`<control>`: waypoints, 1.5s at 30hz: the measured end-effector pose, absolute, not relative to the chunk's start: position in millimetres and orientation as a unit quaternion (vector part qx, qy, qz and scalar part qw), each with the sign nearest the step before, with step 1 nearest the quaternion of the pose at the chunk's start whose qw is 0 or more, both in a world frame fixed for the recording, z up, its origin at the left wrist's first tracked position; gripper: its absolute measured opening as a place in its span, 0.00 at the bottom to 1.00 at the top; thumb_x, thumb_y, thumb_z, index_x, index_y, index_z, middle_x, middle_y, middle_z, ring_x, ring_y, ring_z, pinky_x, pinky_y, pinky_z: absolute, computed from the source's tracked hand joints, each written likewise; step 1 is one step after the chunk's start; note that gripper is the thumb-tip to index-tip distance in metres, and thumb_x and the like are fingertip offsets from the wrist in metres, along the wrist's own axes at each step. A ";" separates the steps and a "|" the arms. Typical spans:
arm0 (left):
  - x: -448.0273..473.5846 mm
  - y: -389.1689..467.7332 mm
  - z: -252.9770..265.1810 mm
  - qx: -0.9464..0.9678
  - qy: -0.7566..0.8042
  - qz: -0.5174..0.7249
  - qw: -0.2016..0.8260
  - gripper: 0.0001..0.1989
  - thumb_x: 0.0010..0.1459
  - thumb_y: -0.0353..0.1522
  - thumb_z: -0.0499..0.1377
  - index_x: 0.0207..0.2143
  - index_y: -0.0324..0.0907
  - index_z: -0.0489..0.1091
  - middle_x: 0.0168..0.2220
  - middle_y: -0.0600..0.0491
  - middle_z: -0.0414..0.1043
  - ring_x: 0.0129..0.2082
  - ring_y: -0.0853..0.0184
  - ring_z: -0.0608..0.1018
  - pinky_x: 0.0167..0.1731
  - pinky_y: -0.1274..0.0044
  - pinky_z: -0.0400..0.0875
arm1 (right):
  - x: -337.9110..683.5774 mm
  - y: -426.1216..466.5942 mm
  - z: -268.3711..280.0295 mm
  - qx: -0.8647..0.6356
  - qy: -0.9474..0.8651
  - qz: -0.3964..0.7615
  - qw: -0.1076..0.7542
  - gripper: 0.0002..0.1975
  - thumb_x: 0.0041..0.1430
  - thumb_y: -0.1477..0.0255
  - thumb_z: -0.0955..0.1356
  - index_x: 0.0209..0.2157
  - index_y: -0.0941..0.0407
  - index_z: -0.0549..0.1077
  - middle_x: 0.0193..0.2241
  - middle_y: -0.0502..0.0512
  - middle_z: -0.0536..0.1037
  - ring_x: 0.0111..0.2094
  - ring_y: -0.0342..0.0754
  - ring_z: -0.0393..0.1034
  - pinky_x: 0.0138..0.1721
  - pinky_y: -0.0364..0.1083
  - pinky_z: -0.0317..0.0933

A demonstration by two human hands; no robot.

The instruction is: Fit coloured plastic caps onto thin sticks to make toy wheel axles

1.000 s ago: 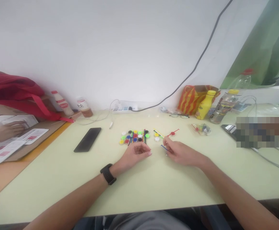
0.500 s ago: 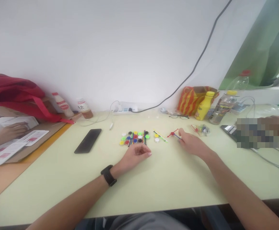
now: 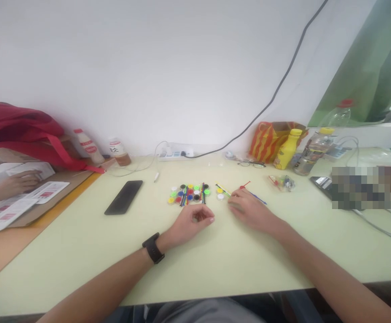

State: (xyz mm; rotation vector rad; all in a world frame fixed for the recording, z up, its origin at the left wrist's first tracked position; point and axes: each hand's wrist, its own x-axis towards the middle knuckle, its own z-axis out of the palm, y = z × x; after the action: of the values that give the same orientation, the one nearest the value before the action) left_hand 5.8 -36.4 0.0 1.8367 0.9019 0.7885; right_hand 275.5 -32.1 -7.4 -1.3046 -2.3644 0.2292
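Observation:
My left hand point(image 3: 192, 224) rests on the table with its fingers loosely curled and a gap between thumb and fingertips; nothing shows in it. Just beyond it lies a cluster of coloured round discs point(image 3: 189, 197), with thin coloured sticks point(image 3: 203, 194) laid across them. My right hand point(image 3: 249, 211) reaches over a thin red stick point(image 3: 247, 184) with a round middle, its fingers closed at the near left end, which they hide. A blue stick point(image 3: 259, 198) lies to the right of these fingers. Left of them are yellow and green sticks point(image 3: 221, 189), a yellow disc and a white disc point(image 3: 220, 197).
A black phone point(image 3: 123, 197) lies to the left. Right of my hand are a small clear bag of parts point(image 3: 283, 183), a yellow bottle point(image 3: 287, 150) and a clear bottle point(image 3: 311, 154). Glasses point(image 3: 251, 163) lie at the back. Other people's hands show at both sides.
My right hand has shifted left and nearer, from the blue stick to the red stick's left end. The blue stick now lies uncovered. My left hand has hardly moved.

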 end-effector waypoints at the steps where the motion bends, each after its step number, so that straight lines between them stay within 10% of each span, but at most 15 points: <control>1: 5.8 -36.5 0.1 0.746 0.364 0.319 0.458 0.13 0.61 0.42 0.66 0.34 0.41 0.78 0.32 0.51 0.76 0.31 0.67 0.74 0.34 0.75 0.69 | 275.3 -31.4 -8.9 -0.473 -0.850 0.087 0.215 0.08 0.66 0.73 0.65 0.43 0.53 0.76 0.44 0.60 0.76 0.50 0.56 0.69 0.52 0.56 0.65; 23: 6.3 -38.5 0.6 0.767 0.365 0.290 0.440 0.11 0.63 0.40 0.64 0.35 0.41 0.77 0.32 0.51 0.77 0.31 0.67 0.73 0.34 0.75 0.68 | 269.4 -34.3 -12.0 -0.450 -0.852 0.114 0.240 0.19 0.66 0.70 0.67 0.58 0.52 0.68 0.51 0.62 0.75 0.54 0.60 0.68 0.56 0.59 0.63; 34: 3.9 -39.4 -1.7 0.894 0.291 0.272 0.205 0.13 0.66 0.33 0.59 0.53 0.47 0.73 0.53 0.45 0.74 0.55 0.54 0.73 0.58 0.62 0.66 | 264.8 -31.3 -7.6 -0.481 -0.849 0.064 0.208 0.14 0.72 0.72 0.58 0.51 0.52 0.71 0.42 0.61 0.71 0.45 0.58 0.64 0.50 0.58 0.63; 45: 10.8 -33.9 0.1 0.955 0.264 0.130 -0.031 0.31 0.72 0.31 0.48 0.74 0.50 0.46 0.74 0.46 0.49 0.67 0.44 0.61 0.63 0.52 0.57 | 267.0 -25.0 -17.4 -0.463 -0.850 0.046 0.246 0.11 0.71 0.75 0.61 0.46 0.53 0.74 0.40 0.58 0.73 0.45 0.56 0.64 0.48 0.55 0.63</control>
State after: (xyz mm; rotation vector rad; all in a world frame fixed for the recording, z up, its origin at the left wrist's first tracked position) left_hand 10.8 -33.9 0.1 3.0621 0.8467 0.4164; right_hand 267.0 -25.0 -17.4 -1.2644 -2.3197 0.1242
